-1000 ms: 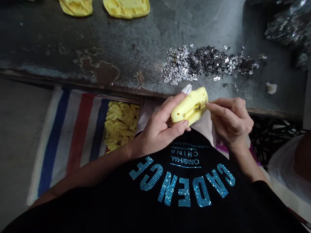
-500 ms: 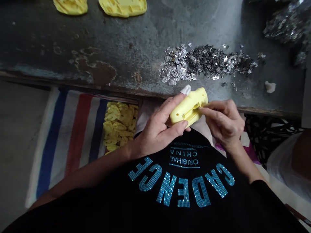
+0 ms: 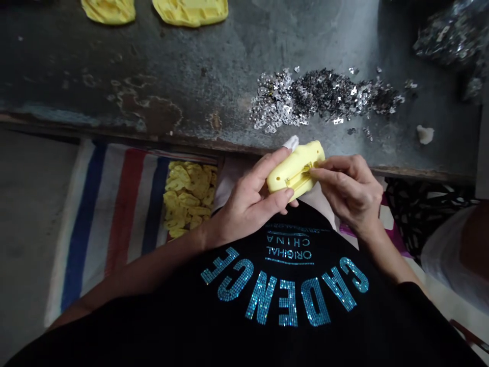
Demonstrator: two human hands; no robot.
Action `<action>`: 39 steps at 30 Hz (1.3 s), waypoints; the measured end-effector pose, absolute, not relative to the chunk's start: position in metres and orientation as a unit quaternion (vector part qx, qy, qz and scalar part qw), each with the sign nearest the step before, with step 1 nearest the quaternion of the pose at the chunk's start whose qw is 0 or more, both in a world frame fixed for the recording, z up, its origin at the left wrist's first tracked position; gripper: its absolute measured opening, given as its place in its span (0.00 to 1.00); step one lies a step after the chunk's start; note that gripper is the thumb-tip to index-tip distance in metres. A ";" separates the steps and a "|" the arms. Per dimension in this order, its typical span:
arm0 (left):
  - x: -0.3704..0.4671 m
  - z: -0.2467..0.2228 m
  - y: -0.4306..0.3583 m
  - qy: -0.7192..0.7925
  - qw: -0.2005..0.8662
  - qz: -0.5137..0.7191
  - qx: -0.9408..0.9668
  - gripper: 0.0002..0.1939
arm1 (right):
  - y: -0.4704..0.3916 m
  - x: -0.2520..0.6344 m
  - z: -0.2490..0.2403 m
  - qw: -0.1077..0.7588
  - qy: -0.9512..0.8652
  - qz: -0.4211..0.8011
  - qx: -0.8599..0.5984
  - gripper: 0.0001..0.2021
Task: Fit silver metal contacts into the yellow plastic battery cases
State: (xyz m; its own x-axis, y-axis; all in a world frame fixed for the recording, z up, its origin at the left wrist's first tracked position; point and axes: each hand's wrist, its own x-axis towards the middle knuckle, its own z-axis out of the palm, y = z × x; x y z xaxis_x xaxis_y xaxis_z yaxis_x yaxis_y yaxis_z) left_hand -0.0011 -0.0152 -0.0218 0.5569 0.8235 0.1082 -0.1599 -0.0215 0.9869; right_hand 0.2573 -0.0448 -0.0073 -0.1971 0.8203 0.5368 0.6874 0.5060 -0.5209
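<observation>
My left hand is wrapped round a yellow plastic shell, with a white covering on one fingertip. The shell is tilted, its long slot facing up, with small metal bits inside and a small hole near each end. My right hand has thumb and forefinger pinched at the slot's right end; what they hold is too small to make out. Just beyond the shell, a heap of small silvery metal pieces lies on the dark worktable.
Two yellow parts lie at the table's far left edge. A clear bag of metal pieces is at the back right, a white lump nearer. Below left, a striped sack lies beside yellow pieces. Someone's leg shows at right.
The yellow shell has tilted slightly and shifted a little toward the lower left. My right fingers have moved slightly left with it, still at the slot.
</observation>
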 end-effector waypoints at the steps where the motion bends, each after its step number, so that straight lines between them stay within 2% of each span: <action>1: -0.001 -0.022 -0.016 0.276 0.634 0.385 0.611 0.37 | -0.044 0.257 -0.004 0.406 -0.760 0.104 -0.496 0.15; 6: 0.000 -0.018 -0.018 0.290 0.535 0.410 0.680 0.38 | -0.037 0.255 0.009 0.430 -0.730 0.164 -0.505 0.06; 11: 0.000 -0.013 -0.014 0.285 0.394 0.403 0.775 0.39 | -0.035 0.251 0.014 0.399 -0.738 0.153 -0.522 0.05; 14: 0.003 -0.007 -0.011 0.264 0.347 0.402 0.805 0.41 | -0.036 0.246 0.015 0.362 -0.746 0.120 -0.546 0.05; 17: 0.006 -0.001 -0.010 0.274 0.340 0.371 0.819 0.43 | -0.036 0.242 0.014 0.359 -0.739 0.110 -0.560 0.08; 21: 0.005 0.001 -0.011 0.274 0.344 0.373 0.817 0.42 | -0.035 0.240 0.010 0.411 -0.699 0.178 -0.558 0.10; 25: 0.002 -0.004 -0.016 0.304 0.427 0.366 0.769 0.37 | -0.036 0.242 0.007 0.433 -0.639 0.261 -0.579 0.08; 30: 0.002 -0.010 -0.023 0.327 0.499 0.360 0.717 0.36 | -0.037 0.243 0.008 0.427 -0.624 0.280 -0.591 0.10; 35: 0.003 -0.008 -0.018 0.295 0.453 0.375 0.753 0.37 | -0.035 0.244 0.010 0.411 -0.649 0.255 -0.587 0.08; 39: 0.003 -0.008 -0.013 0.278 0.403 0.379 0.786 0.39 | -0.033 0.244 0.011 0.409 -0.678 0.223 -0.569 0.11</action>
